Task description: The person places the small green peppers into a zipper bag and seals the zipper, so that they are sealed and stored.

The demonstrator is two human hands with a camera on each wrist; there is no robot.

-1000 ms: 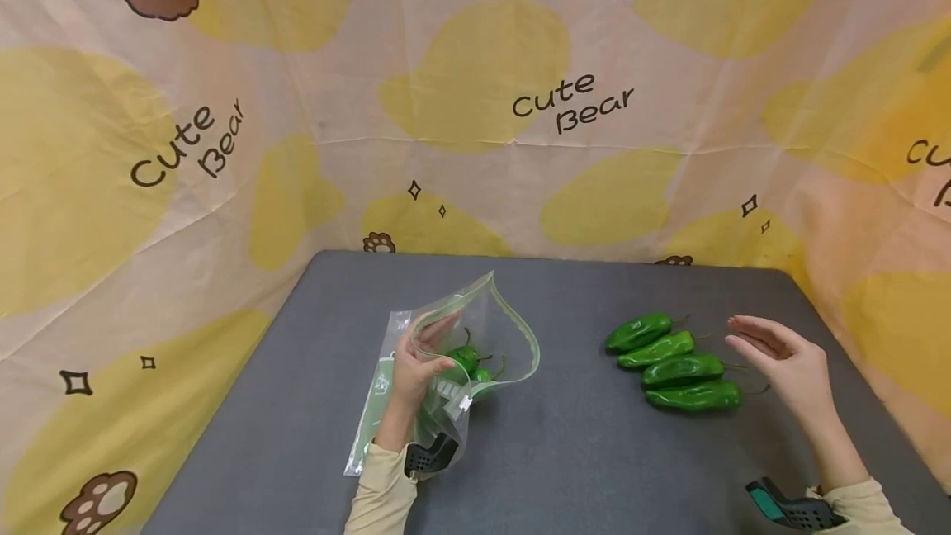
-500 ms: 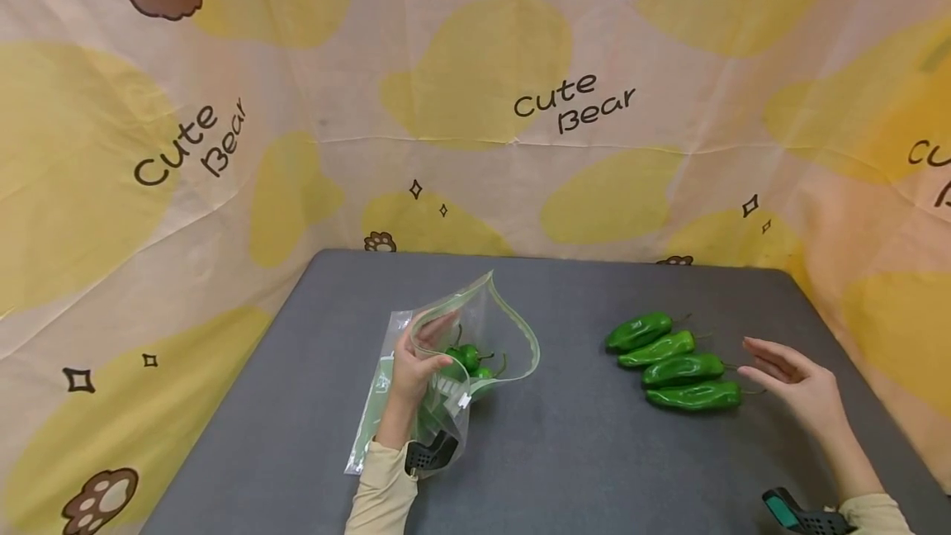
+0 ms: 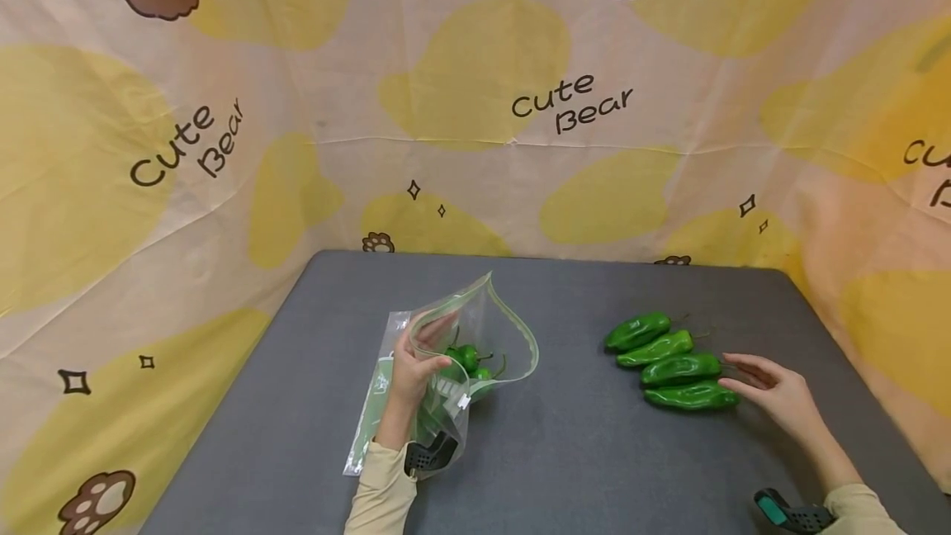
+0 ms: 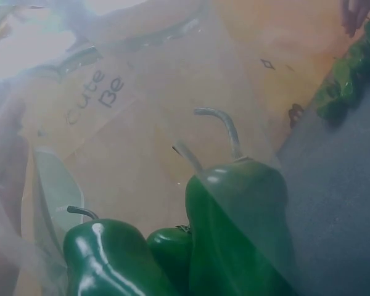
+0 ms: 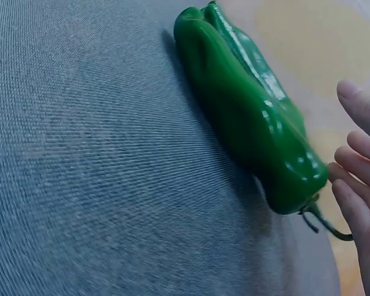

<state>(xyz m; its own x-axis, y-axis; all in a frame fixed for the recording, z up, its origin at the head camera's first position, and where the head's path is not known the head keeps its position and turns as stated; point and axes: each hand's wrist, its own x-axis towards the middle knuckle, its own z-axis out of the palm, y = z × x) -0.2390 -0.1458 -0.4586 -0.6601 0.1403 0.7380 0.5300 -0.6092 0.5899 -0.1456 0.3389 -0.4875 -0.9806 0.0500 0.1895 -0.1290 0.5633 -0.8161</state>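
A clear zip-top plastic bag (image 3: 537, 353) stands with its mouth wide, left of the table's middle. My left hand (image 3: 410, 368) grips its left side, thumb near the rim and fingers seen through the plastic. Green peppers (image 3: 468, 356) with stems lie inside; the left wrist view shows a big pepper (image 4: 240, 228) close up through the film. On the right, several green peppers lie in a slanting row, the nearest pepper (image 3: 689, 395) at the front. My right hand (image 3: 776, 393) hovers at their stem ends, thumb and fingers apart, holding nothing.
A flat plastic packet with green print (image 3: 367, 428) lies under and left of the bag. Grey cloth covers the table (image 3: 565, 452). A printed curtain (image 3: 475, 106) rises behind the table and along both sides.
My right hand has lowered and, after a slight shift right, moved left to the stems of the nearer peppers. The left hand and bag have stayed in place.
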